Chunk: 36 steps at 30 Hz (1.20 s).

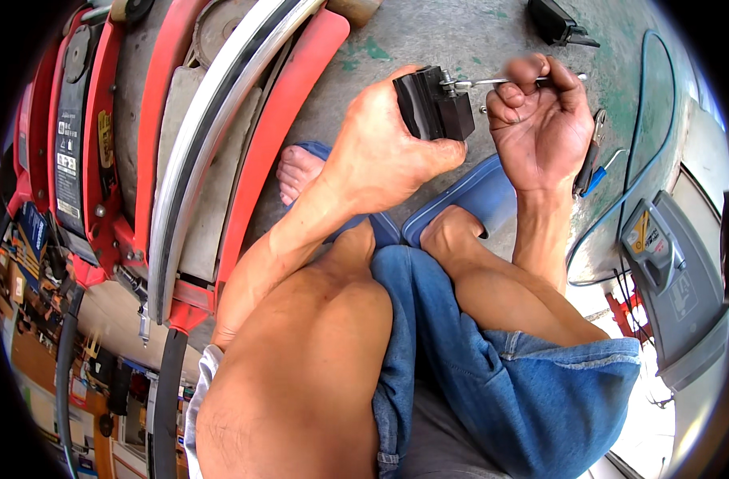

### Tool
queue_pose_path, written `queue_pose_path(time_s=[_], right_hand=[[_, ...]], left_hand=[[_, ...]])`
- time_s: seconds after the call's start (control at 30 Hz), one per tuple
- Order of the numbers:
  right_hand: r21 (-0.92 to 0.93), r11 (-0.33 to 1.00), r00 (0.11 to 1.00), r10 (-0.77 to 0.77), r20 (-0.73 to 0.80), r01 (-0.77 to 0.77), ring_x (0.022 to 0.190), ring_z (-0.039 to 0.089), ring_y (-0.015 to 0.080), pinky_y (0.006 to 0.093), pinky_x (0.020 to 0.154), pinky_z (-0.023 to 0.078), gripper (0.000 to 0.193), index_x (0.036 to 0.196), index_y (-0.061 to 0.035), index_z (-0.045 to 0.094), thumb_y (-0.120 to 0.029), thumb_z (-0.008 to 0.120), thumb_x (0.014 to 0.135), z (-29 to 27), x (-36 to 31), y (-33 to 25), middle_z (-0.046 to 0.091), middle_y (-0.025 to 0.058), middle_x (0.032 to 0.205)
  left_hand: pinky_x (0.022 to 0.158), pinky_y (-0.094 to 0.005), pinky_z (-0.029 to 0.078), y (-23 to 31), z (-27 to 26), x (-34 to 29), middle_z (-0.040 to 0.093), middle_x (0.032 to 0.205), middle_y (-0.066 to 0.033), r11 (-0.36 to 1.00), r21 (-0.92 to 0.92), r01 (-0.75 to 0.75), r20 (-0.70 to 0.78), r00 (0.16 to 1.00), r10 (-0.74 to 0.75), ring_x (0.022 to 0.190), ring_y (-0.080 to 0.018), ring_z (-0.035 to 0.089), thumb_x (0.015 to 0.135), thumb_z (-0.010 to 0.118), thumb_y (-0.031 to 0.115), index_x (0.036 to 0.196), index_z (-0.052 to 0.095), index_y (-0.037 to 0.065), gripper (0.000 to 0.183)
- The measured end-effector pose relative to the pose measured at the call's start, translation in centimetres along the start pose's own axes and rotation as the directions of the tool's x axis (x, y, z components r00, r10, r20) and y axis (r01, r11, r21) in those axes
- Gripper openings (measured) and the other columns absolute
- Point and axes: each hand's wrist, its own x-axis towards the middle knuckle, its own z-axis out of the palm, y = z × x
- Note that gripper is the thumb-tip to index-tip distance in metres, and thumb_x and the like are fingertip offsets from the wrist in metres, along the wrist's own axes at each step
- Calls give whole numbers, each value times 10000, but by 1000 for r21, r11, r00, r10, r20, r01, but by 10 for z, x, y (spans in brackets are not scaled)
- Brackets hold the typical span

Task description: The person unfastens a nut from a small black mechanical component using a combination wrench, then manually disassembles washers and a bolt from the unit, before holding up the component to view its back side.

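Observation:
Out in front of my knees, my left hand (pixel 388 136) grips a black block-shaped part (pixel 419 104) between thumb and fingers. A small metal bolt (pixel 447 80) stands at the block's upper right corner. In my right hand (pixel 540 132), palm turned up, the curled fingers pinch a thin silver wrench (pixel 486 81). Its left end meets the bolt; the other end pokes out past my fingers. I cannot tell how far the wrench sits around the bolt. A tiny metal piece (pixel 483 109) shows on the floor between my hands.
Red metal machine frames (pixel 285 104) with a curved silver rail stand close on the left. Another black part (pixel 560 24) lies on the concrete floor ahead. Pliers (pixel 594 144), a blue-handled tool (pixel 596 180), a blue-green hose (pixel 672 120) and a grey plastic housing (pixel 680 279) are at right.

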Motion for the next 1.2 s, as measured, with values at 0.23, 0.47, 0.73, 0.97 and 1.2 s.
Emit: queue_pose_path(time_s=[0.23,0.47,0.73,0.97,1.2], right_hand=[[16,998,997,67,-34,-66,745,620,245,371,690,496,223,946,-75,543,-272,465,1014,-4,5,4,646,123,934],[-8,999,999,38,-17,-39,751,665,271,386,690,531,235,954,-72,556,-273,453,1023,7,-2,8,675,152,948],[-734,146,740,-275,614,664,711,634,290,393,646,538,280,925,-19,558,-245,451,1051,48,-31,24,664,200,885],[-611,-189,564,-251,787,769,693,638,286,391,656,542,339,895,-12,554,-293,471,1065,56,-46,27,668,210,846],[-412,821,917,-381,117,394,654,651,313,404,573,534,305,931,-38,526,-280,377,1040,31,-20,7,654,212,833]], left_hand=[[665,-262,477,-1,-3,-2,596,827,8,997,78,-19,-43,999,22,741,-70,545,682,824,141,980,602,28,388],[662,-267,476,2,-2,-4,597,814,7,998,54,-22,-50,998,25,740,-73,548,682,818,138,971,604,30,375],[686,-373,532,1,1,-2,667,767,-160,982,183,-37,-127,990,61,714,-248,667,670,784,169,930,604,-8,362],[720,-385,539,-7,0,-2,682,801,-160,996,93,-5,-150,989,19,748,-279,683,666,774,178,944,615,-12,372],[694,-356,529,3,1,-4,661,762,-112,993,121,-11,-105,994,23,709,-207,643,668,771,159,919,613,-14,343]])
